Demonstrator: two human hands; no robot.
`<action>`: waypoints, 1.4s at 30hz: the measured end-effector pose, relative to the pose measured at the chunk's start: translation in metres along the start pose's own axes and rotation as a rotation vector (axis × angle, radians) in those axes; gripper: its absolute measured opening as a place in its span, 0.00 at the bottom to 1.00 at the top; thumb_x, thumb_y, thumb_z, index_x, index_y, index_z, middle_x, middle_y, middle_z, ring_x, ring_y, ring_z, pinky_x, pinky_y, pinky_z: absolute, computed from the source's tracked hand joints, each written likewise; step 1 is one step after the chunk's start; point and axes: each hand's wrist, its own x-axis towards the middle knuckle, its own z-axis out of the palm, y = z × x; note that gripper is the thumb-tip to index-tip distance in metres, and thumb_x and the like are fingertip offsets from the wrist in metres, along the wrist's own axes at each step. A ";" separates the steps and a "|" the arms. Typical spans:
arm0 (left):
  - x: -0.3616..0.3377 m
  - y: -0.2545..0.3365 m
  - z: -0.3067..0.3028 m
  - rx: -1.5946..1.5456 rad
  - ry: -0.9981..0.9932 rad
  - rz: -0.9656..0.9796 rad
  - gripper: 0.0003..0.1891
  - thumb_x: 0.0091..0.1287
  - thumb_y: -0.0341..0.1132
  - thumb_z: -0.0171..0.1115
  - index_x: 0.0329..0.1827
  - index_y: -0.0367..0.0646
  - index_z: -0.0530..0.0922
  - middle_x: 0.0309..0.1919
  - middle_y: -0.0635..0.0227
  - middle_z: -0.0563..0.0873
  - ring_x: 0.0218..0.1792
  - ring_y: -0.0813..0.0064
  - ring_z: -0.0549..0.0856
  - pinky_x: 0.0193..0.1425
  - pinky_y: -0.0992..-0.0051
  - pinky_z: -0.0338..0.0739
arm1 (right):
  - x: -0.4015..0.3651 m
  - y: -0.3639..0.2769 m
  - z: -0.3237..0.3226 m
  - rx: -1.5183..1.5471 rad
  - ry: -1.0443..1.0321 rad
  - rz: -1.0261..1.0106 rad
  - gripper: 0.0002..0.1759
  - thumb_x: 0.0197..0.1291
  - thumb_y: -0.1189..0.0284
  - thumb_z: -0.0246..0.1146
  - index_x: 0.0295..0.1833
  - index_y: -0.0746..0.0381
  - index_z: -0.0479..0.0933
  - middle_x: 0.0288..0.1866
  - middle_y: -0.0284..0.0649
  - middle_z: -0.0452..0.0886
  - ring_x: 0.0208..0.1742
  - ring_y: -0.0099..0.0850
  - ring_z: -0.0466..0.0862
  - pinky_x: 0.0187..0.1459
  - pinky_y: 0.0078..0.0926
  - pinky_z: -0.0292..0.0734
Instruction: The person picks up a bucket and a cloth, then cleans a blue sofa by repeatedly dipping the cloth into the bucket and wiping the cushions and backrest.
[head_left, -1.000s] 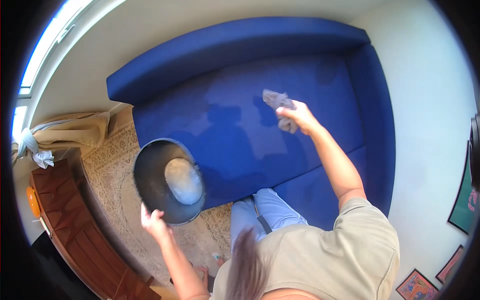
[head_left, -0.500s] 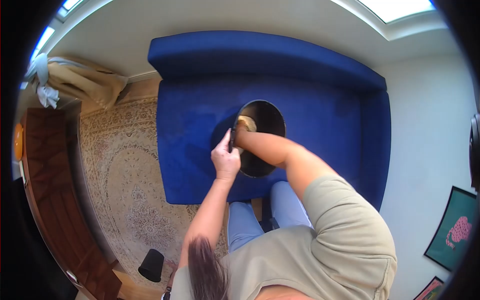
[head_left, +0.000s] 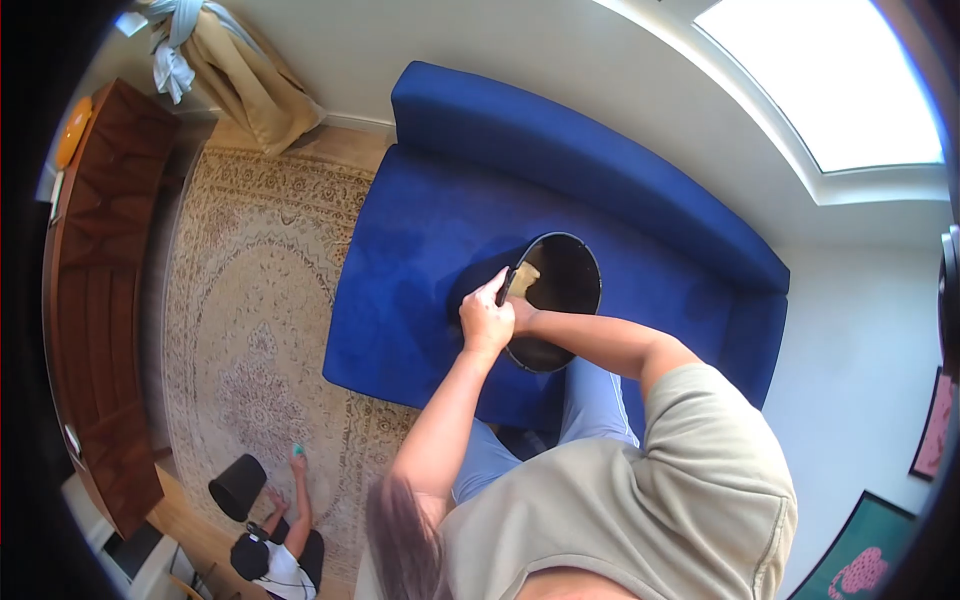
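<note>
A black round bucket [head_left: 570, 262] is tipped on its side over the blue sofa [head_left: 420, 240], its mouth facing me. My left hand [head_left: 485, 322] grips the near rim of the bucket. My right hand [head_left: 521, 314] reaches into the bucket from the right, and its fingers are mostly hidden behind my left hand and the rim. A pale cloth [head_left: 526, 277] shows just past that hand against the inner wall. My light blue trouser legs [head_left: 590, 400] are below the bucket.
A patterned rug [head_left: 260, 300] lies left of the sofa, with a dark wooden cabinet [head_left: 95, 280] along its far side. Another person [head_left: 275, 545] sits on the rug at bottom left beside a small black bucket [head_left: 238, 487]. A tied curtain [head_left: 240, 70] hangs at top left.
A second ago my left hand held the bucket apart at the left and my right hand held the cloth over the sofa. Now the bucket is over the sofa with my right hand inside it. The view has swung.
</note>
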 end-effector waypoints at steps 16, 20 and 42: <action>0.017 0.024 0.065 0.030 0.286 -0.298 0.26 0.46 0.21 0.50 0.52 0.36 0.81 0.38 0.52 0.88 0.35 0.80 0.86 0.41 0.80 0.77 | -0.009 0.017 -0.013 0.486 -0.130 0.163 0.35 0.61 0.51 0.53 0.62 0.70 0.68 0.58 0.61 0.75 0.61 0.51 0.75 0.60 0.42 0.69; 0.029 0.027 0.077 -0.105 0.292 -0.280 0.28 0.45 0.19 0.49 0.54 0.34 0.80 0.37 0.61 0.89 0.33 0.82 0.84 0.39 0.82 0.76 | 0.020 0.038 -0.002 0.294 -0.354 0.006 0.24 0.63 0.60 0.53 0.58 0.63 0.74 0.57 0.55 0.77 0.59 0.50 0.76 0.57 0.42 0.71; 0.060 0.032 0.082 -0.121 0.266 -0.388 0.31 0.41 0.17 0.48 0.53 0.34 0.81 0.32 0.71 0.85 0.24 0.86 0.76 0.27 0.86 0.67 | -0.006 0.079 -0.127 0.640 -0.501 0.035 0.22 0.64 0.65 0.56 0.60 0.64 0.72 0.57 0.44 0.77 0.59 0.35 0.74 0.59 0.35 0.69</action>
